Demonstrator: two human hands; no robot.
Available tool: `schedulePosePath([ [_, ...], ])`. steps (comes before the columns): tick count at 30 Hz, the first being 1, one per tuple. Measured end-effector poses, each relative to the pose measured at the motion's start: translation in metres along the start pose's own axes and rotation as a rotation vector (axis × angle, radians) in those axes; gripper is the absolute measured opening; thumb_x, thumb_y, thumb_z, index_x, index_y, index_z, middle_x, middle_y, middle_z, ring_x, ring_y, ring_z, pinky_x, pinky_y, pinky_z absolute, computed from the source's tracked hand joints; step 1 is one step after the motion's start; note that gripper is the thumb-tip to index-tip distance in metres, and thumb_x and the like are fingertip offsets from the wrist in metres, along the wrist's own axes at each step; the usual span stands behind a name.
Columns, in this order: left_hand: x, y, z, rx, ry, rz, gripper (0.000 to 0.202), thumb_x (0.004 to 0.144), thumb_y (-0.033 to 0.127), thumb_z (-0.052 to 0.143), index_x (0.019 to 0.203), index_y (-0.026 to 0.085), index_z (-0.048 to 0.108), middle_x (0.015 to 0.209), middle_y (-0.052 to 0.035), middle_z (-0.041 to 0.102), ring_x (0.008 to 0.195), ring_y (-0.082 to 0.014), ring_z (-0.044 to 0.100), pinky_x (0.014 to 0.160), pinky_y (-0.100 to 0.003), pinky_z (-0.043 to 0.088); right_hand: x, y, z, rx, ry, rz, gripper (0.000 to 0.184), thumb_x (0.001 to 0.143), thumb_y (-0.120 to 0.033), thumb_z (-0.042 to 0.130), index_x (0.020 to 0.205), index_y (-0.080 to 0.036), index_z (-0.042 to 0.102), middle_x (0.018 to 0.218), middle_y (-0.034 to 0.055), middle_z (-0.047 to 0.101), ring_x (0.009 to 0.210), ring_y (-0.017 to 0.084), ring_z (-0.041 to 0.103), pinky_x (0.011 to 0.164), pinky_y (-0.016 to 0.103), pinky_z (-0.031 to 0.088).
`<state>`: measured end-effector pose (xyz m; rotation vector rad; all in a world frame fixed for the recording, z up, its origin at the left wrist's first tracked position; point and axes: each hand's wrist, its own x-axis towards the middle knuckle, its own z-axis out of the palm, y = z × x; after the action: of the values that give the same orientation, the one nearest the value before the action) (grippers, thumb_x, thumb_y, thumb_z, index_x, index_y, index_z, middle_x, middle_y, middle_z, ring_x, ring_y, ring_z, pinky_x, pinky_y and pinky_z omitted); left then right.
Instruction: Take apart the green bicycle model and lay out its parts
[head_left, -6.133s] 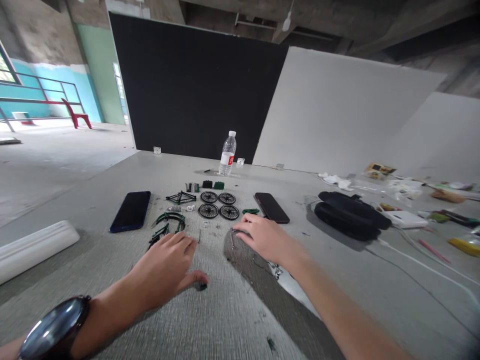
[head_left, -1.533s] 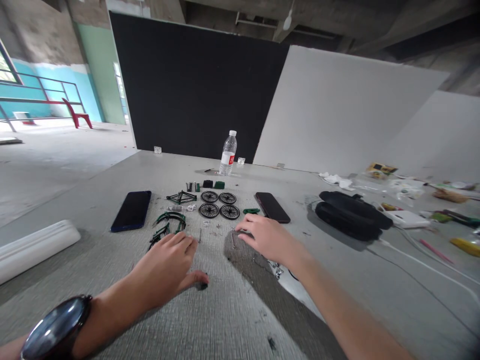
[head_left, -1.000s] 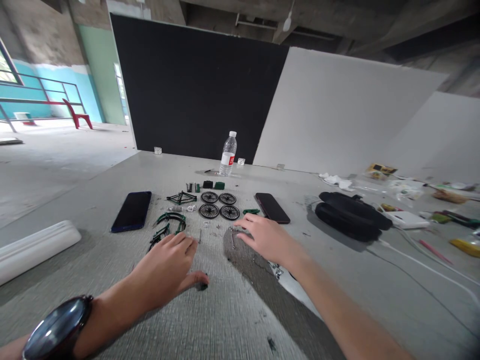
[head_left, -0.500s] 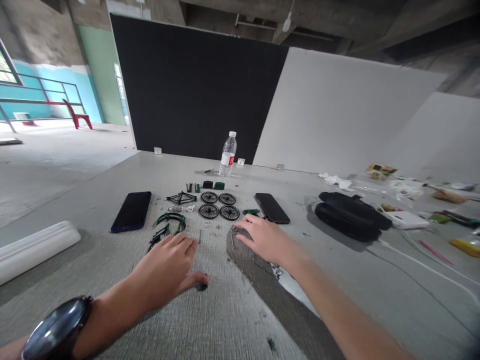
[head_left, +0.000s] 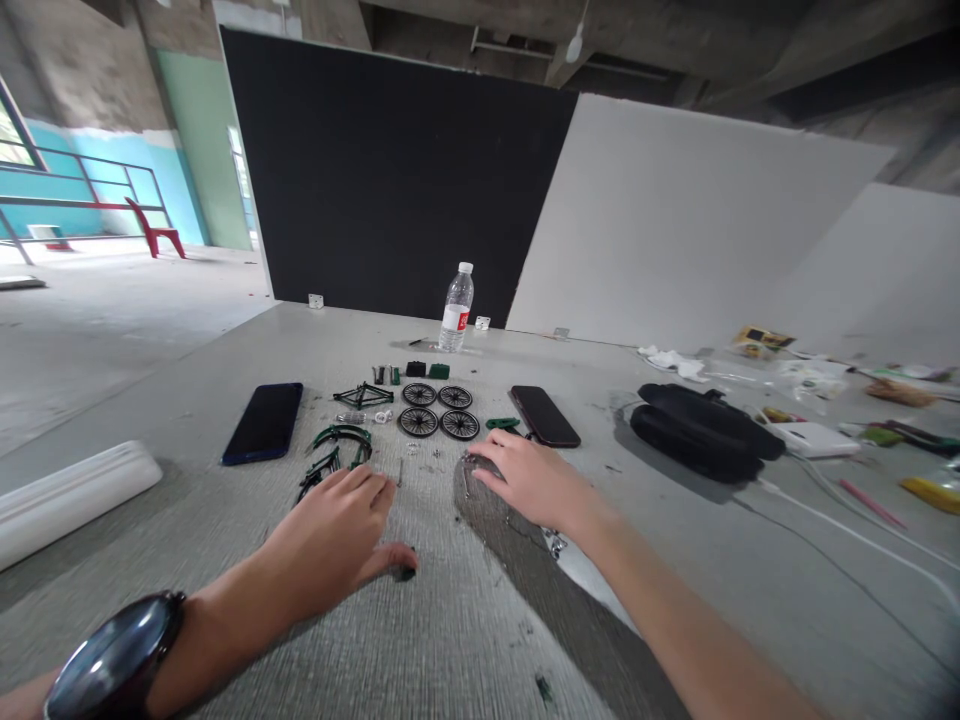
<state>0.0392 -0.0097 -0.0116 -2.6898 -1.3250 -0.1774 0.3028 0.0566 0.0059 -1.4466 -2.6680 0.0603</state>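
Although my feed shows both hands plainly, their undersides are lost to me. On the left hand (head_left: 334,525) the four fingers lie close together, with the thumb spread well away from them; something small and dark (head_left: 409,572) sits at the thumb tip, and I can't tell whether it is a part or shadow. The foremost digits of the right hand (head_left: 529,478) stand a little apart, just beside a thin metal rod (head_left: 466,483); I can't make out whether they touch it.

Another slim rod (head_left: 400,474) lies near the left fingertips. That hand covers part of a dark green piece (head_left: 319,474), below the curved green pieces (head_left: 341,433). Between the hands and farther out, I see four spoked wheels (head_left: 418,422) lying flat on the table (head_left: 405,650), a green-black frame (head_left: 364,396) to their left, and specks of hardware (head_left: 436,454) too tiny to identify. A green part (head_left: 501,424) lies just beyond the right hand.

The right forearm hides some of a white sheet (head_left: 592,580) with shiny bits (head_left: 555,545). My view cuts off a white bar (head_left: 75,503) at the left edge, and the far-right clutter (head_left: 900,390) blurs.
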Motion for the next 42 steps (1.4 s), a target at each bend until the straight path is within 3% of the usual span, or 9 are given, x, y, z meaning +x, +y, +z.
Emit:
schedulePosePath([
  [4,-0.0008,-0.0002,0.0035,-0.054,0.054,-0.004,0.059,0.094,0.064,0.051,0.110,0.010,0.068,0.113,-0.0167,0.068,0.106,-0.0331,0.061,0.091,-0.047,0.049,0.0000,-0.0007,-0.0003,0.003,0.012,-0.005,0.036,0.097,-0.032,0.048,0.128,-0.021,0.065,0.116,0.0126,0.066,0.086,0.024,0.066,0.069,0.037,0.052],
  [13,0.0004,0.0010,-0.0032,0.002,-0.035,-0.004,0.056,0.092,0.059,0.059,0.112,0.008,0.068,0.117,-0.0170,0.067,0.108,-0.0338,0.061,0.092,-0.047,0.049,0.0001,-0.0008,-0.0005,0.001,-0.004,-0.001,0.037,0.097,-0.032,0.048,0.128,-0.019,0.065,0.117,0.0134,0.066,0.085,0.024,0.066,0.068,0.038,0.051],
  [26,-0.0001,0.0001,0.0020,-0.048,0.025,0.000,0.058,0.094,0.062,0.054,0.111,0.009,0.069,0.117,-0.0179,0.067,0.108,-0.0348,0.061,0.091,-0.049,0.049,-0.0021,-0.0016,-0.0008,0.062,0.011,0.007,0.039,0.097,-0.032,0.044,0.132,-0.026,0.062,0.116,0.0114,0.065,0.081,0.022,0.064,0.067,0.036,0.048],
  [33,0.0005,0.0015,-0.0024,-0.023,-0.037,-0.005,0.055,0.092,0.058,0.060,0.108,0.007,0.069,0.117,-0.0190,0.066,0.108,-0.0356,0.061,0.090,-0.049,0.050,-0.0015,-0.0026,-0.0014,0.057,0.014,-0.004,0.038,0.097,-0.031,0.045,0.131,-0.026,0.062,0.114,0.0114,0.065,0.083,0.022,0.064,0.070,0.036,0.047],
  [42,-0.0003,0.0006,0.0025,-0.030,0.022,-0.011,0.055,0.091,0.061,0.058,0.112,0.011,0.068,0.115,-0.0163,0.068,0.107,-0.0336,0.062,0.092,-0.046,0.049,-0.0026,-0.0024,-0.0014,0.072,0.023,-0.006,0.038,0.096,-0.030,0.046,0.130,-0.026,0.063,0.115,0.0119,0.065,0.082,0.022,0.064,0.070,0.037,0.049],
])
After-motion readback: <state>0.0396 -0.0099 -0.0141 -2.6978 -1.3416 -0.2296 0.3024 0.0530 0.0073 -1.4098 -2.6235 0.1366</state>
